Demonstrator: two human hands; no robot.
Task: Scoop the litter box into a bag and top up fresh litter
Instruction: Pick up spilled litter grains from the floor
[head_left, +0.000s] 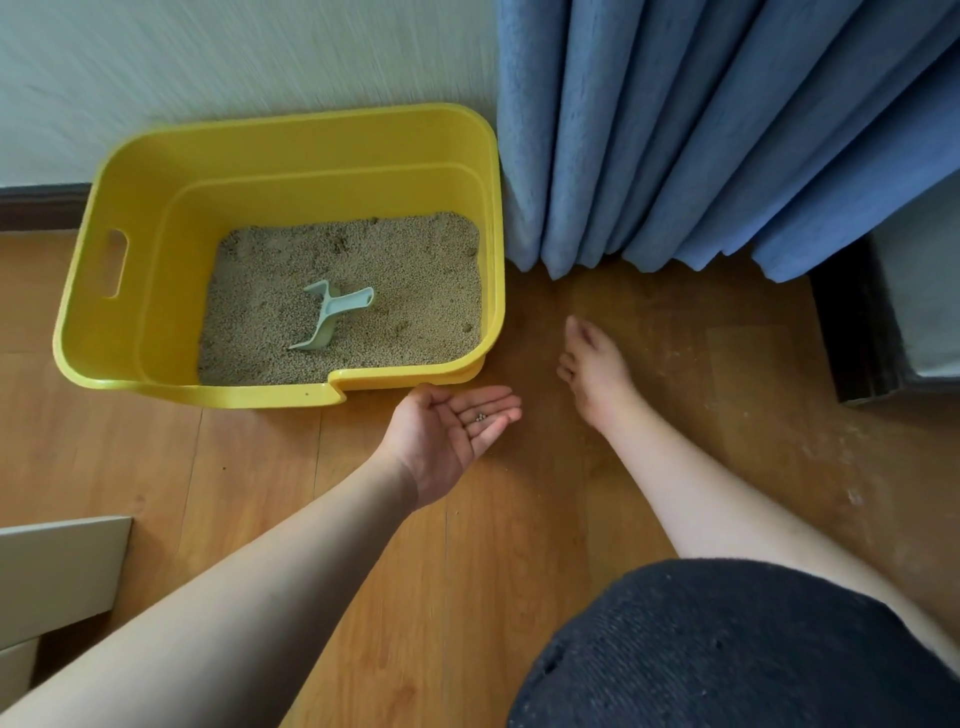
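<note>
Head view: left hand (451, 426) palm up, fingers relaxed and nearly straight, cupping a few small litter pellets (480, 417) in the hollow of the palm; hand hovers just in front of the litter box's near rim. Right hand (592, 366) palm down on the wooden floor (311, 467), fingers reaching forward and slightly bunched at the tips; blurred, can't tell if it pinches anything. Both forearms bare.

Litter box (104, 312) yellow, on floor against the wall (208, 62), right side just beside the blue curtain (701, 130); long axis runs left-right, handle slot on left wall, low entry cut on near edge. Litter (389, 270) covers the bottom. Scoop (332, 314) pale grey-green, lying on the litter left of centre, long axis diagonal, handle end pointing up-right, mouth toward near-left.
</note>
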